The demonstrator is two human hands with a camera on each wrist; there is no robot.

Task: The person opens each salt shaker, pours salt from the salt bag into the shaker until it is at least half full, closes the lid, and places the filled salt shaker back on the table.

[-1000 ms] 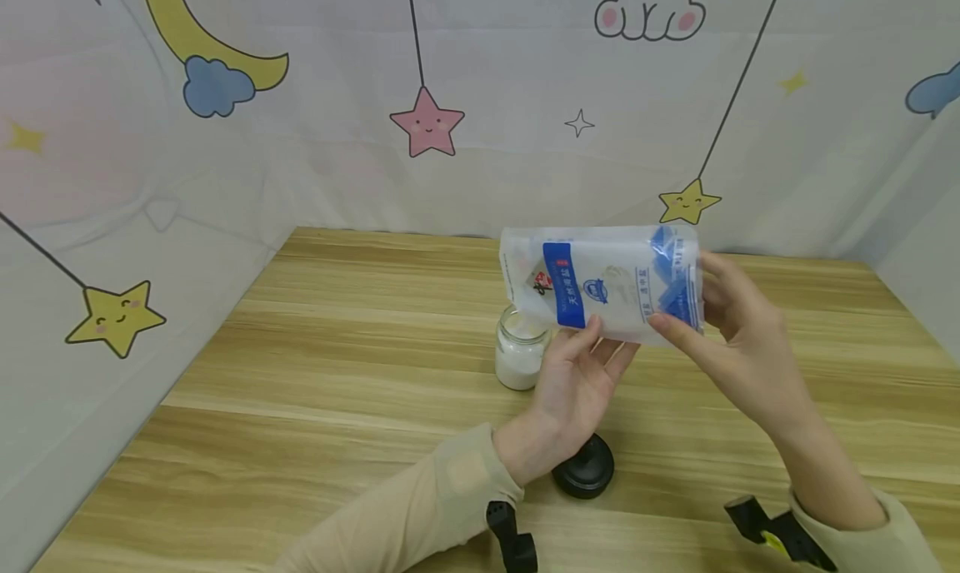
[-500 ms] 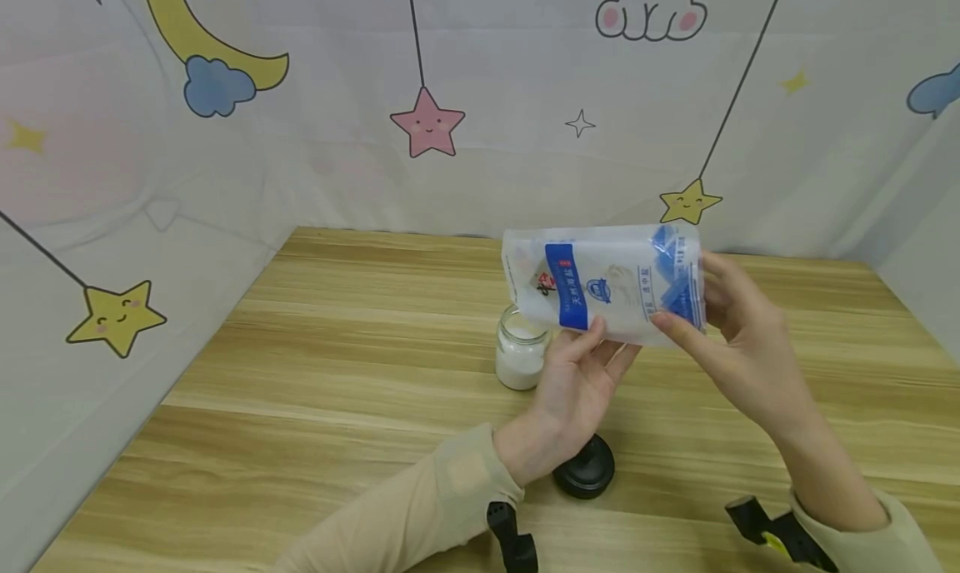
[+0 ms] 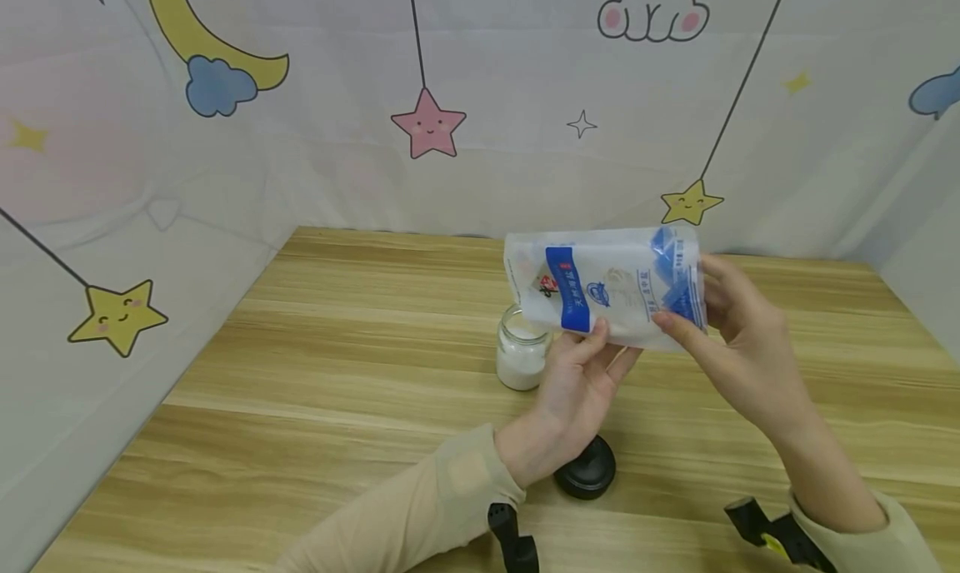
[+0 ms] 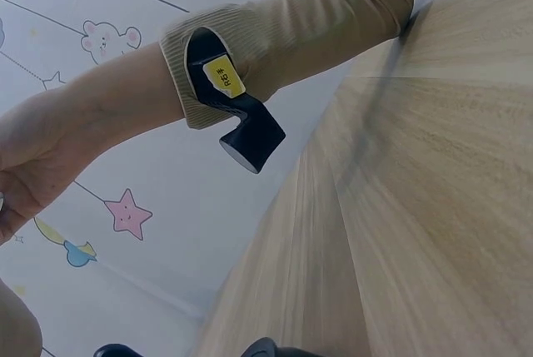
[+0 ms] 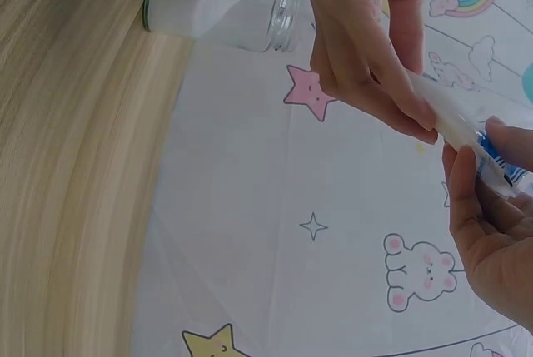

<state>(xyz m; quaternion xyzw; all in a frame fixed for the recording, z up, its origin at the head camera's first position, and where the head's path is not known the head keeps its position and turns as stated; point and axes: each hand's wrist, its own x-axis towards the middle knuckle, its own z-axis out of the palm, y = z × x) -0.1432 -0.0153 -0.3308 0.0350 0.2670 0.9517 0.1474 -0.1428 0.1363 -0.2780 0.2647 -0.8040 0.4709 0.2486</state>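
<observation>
A white and blue bag of sea salt point(image 3: 618, 286) lies sideways in the air, its left end just above and behind a glass jar point(image 3: 519, 365). White grains partly fill this jar, which stands upright on the table without a cover. My left hand point(image 3: 564, 394) holds the bag's lower edge near the middle, thumb in front and fingers behind. At the bag's right end, my right hand point(image 3: 750, 352) pinches it between thumb and fingers. Both hands are on the bag point(image 5: 458, 120) in the right wrist view too. A black round lid point(image 3: 587, 470) rests on the table below my left wrist.
The wood-grain table point(image 3: 322, 331) reaches back to a white curtain point(image 3: 495, 181) printed with stars and a moon. Black camera mounts point(image 3: 513, 540) sit on both wrists, close over the tabletop.
The salt bag has shifted very slightly to the right, and its left end sits a touch lower in view. Both hands keep their holds; the jar and lid stay in place.
</observation>
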